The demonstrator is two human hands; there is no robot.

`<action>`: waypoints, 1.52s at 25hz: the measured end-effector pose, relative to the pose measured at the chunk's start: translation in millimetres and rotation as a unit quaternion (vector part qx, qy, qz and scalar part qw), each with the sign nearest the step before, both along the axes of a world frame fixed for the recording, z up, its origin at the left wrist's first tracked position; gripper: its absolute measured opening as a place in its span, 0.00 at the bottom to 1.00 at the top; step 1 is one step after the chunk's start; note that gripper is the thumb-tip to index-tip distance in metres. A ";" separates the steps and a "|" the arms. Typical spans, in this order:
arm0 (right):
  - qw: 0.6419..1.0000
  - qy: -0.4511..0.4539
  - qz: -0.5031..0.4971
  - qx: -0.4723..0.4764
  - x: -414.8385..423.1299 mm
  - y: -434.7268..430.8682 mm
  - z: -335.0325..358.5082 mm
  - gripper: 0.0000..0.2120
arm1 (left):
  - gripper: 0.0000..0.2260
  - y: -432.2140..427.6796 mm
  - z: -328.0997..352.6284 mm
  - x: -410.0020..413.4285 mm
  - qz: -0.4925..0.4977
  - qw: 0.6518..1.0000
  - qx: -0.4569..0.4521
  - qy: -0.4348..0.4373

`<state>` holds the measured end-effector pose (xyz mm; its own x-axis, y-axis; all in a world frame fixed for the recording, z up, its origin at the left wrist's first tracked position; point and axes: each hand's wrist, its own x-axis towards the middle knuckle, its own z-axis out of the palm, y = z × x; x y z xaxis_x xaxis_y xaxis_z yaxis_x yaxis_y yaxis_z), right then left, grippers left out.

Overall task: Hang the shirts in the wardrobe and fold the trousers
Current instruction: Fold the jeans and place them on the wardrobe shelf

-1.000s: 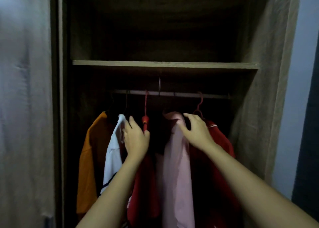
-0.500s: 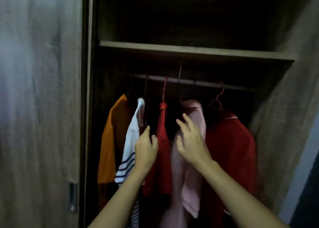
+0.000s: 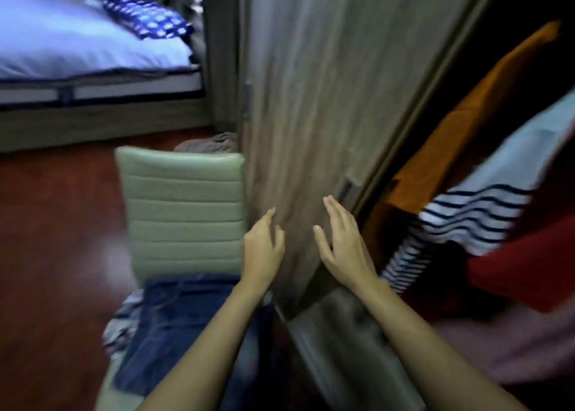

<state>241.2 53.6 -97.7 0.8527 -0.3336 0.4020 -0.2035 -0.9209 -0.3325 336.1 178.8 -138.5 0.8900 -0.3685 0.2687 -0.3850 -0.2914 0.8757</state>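
Shirts look hung; L hand & R hand empty, fingers loose, so next we grab jeans to fold.

Floor: dark red-brown, glossy, with a soft glare patch left of the chair. Chair: pale green, padded back with horizontal ribs. Bed frame top left, wood-tone, with pale blue-white bedding and a blue-and-white checked pillow at its right end. Light is dim, view motion-blurred.
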 end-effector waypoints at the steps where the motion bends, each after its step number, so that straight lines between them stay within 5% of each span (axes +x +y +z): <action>1: 0.999 0.019 0.021 0.017 23.6 21.6 -16.6 0.28 | 0.18 28.1 -14.4 22.1 0.021 0.999 0.024 0.013; 4: 0.994 0.075 0.055 0.065 77.1 76.0 -67.0 0.29 | 0.24 109.0 -58.3 75.5 0.060 0.990 0.117 0.046; 10: 0.966 0.208 0.078 0.131 134.3 163.3 -185.3 0.34 | 0.17 253.4 -177.6 135.5 0.067 0.951 0.285 0.105; 17: 0.924 0.351 0.108 0.104 184.6 175.4 -311.2 0.28 | 0.17 312.2 -316.6 150.9 0.024 0.886 0.394 0.243; 28: 0.957 0.267 0.108 -0.029 256.9 174.9 -433.0 0.24 | 0.32 328.7 -413.5 114.8 -0.070 0.845 0.335 0.411; 33: 0.970 0.213 0.117 -0.018 251.7 173.0 -434.2 0.14 | 0.18 327.1 -416.3 103.7 -0.001 0.837 0.204 0.507; 38: 0.971 0.193 0.121 0.073 228.9 152.0 -388.8 0.18 | 0.12 313.6 -380.8 90.5 0.047 0.820 0.069 0.566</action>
